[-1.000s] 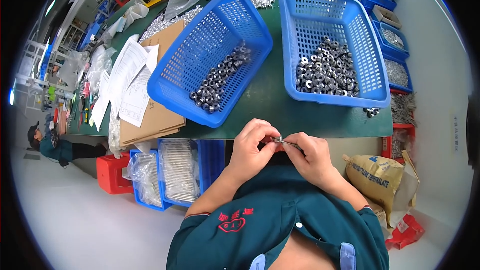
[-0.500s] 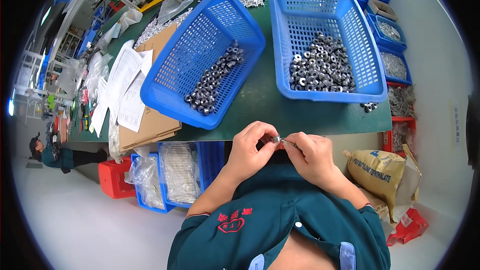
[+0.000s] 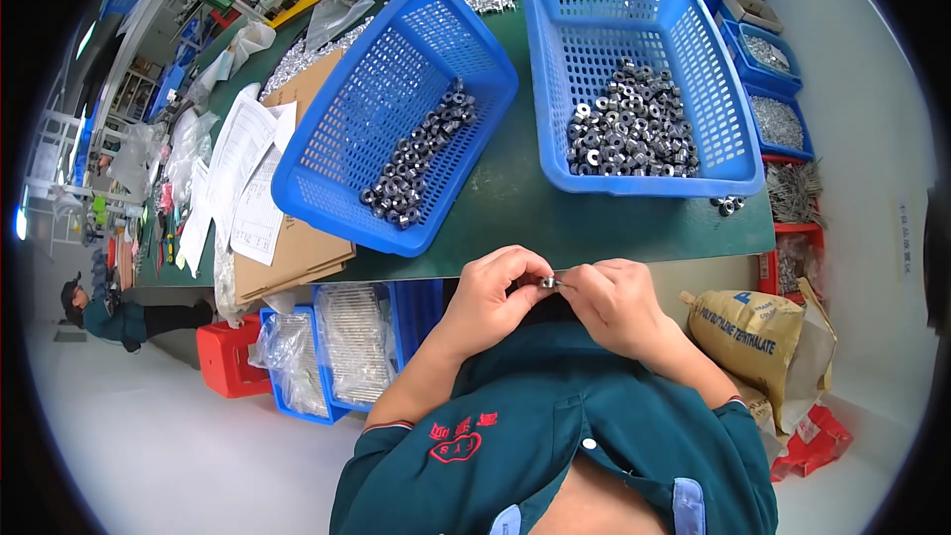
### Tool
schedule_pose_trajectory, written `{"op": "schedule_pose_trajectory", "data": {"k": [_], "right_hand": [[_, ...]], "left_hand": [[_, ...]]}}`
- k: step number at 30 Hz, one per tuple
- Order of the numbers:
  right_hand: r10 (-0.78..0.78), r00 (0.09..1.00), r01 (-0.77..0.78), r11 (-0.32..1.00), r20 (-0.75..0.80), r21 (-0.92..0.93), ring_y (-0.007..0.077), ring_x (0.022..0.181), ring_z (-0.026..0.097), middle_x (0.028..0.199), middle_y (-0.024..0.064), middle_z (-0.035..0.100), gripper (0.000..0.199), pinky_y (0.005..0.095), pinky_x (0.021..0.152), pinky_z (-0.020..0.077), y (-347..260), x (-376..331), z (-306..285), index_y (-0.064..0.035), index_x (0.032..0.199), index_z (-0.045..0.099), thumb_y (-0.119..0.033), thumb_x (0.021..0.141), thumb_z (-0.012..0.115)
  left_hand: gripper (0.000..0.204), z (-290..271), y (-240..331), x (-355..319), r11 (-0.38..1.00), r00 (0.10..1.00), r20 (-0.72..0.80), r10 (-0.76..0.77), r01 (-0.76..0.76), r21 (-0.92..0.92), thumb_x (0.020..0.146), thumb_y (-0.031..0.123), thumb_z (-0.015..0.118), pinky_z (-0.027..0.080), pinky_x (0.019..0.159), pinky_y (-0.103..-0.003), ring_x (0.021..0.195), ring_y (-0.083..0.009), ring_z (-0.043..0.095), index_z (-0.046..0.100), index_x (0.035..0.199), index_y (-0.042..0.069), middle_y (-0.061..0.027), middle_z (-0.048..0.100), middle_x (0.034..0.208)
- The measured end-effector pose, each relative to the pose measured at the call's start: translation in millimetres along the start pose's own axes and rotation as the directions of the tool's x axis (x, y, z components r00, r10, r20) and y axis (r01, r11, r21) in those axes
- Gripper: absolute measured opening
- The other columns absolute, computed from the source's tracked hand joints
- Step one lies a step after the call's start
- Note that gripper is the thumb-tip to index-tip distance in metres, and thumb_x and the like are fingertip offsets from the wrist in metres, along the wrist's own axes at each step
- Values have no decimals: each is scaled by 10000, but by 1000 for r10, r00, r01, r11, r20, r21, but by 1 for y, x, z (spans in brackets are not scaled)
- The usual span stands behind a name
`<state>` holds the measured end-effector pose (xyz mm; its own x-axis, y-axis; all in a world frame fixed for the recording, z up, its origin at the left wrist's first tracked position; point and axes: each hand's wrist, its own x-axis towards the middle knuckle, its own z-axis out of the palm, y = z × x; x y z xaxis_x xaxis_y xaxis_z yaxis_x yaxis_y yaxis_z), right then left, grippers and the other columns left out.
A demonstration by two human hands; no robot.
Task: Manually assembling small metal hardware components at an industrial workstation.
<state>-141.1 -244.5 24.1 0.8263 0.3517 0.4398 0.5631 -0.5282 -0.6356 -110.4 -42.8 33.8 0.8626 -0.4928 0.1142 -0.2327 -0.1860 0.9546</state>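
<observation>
Both hands meet just below the near edge of the dark green worktable (image 3: 515, 208). The left hand (image 3: 490, 299) and the right hand (image 3: 616, 305) have their fingertips closed together on one small silver metal ring-shaped part (image 3: 547, 282), pinched between them in the gap where the hands touch. The part is off the worktable, in the air beside its near edge and close to the person's chest. Whether a second piece is being fitted to it is too small to tell.

The forearms rise from the lower edge in dark teal sleeves, elbows apart, wrists angled inward, knuckles toward the worktable.

Judgement: the work is best done with the part kept level and the pinch light but firm, since a slip would drop it into the lap or to the floor.

On the worktable, the tilted blue plastic mesh basket (image 3: 396, 109) lies left of the level blue plastic mesh basket (image 3: 634, 79); both contain similar metal rings.
</observation>
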Motion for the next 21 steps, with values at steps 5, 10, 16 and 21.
{"op": "schedule_pose_trajectory", "data": {"k": [5, 10, 16, 21], "right_hand": [[468, 867, -490, 737, 173, 466, 122, 506, 512, 624, 53, 573, 125, 296, 473, 398, -1, -4, 7, -15, 863, 604, -122, 918, 640], [513, 663, -639, 9, 545, 769, 40, 574, 438, 767, 1, 599, 151, 205, 484, 301, 11, -8, 8, -40, 927, 608, -183, 970, 589], [590, 735, -635, 428, 333, 643, 40, 565, 439, 679, -18, 562, 162, 212, 482, 312, -1, -8, 8, -25, 916, 617, -172, 975, 585], [609, 723, -596, 309, 327, 741, 51, 564, 477, 611, 8, 565, 157, 248, 507, 395, 4, -11, -3, -2, 899, 624, -146, 957, 603]], "left_hand": [[172, 2, -1, 6, 956, 988, 3, 151, -147, 254, 775, -94, 649, 520, 664, -317, 769, -240, 647, 626, 925, -11, -123, 648, 889], [196, 3, -2, 8, 904, 969, 20, 247, -237, 357, 761, -99, 630, 526, 675, -372, 801, -309, 641, 608, 935, -11, -148, 642, 889], [193, 5, 1, 9, 853, 963, 36, 267, -254, 455, 763, -91, 628, 521, 674, -384, 796, -319, 631, 604, 935, -8, -148, 629, 877], [167, -3, 12, 8, 974, 999, 26, 36, -41, 224, 772, -84, 619, 513, 648, -346, 752, -259, 637, 614, 922, -10, -129, 622, 857]]}}
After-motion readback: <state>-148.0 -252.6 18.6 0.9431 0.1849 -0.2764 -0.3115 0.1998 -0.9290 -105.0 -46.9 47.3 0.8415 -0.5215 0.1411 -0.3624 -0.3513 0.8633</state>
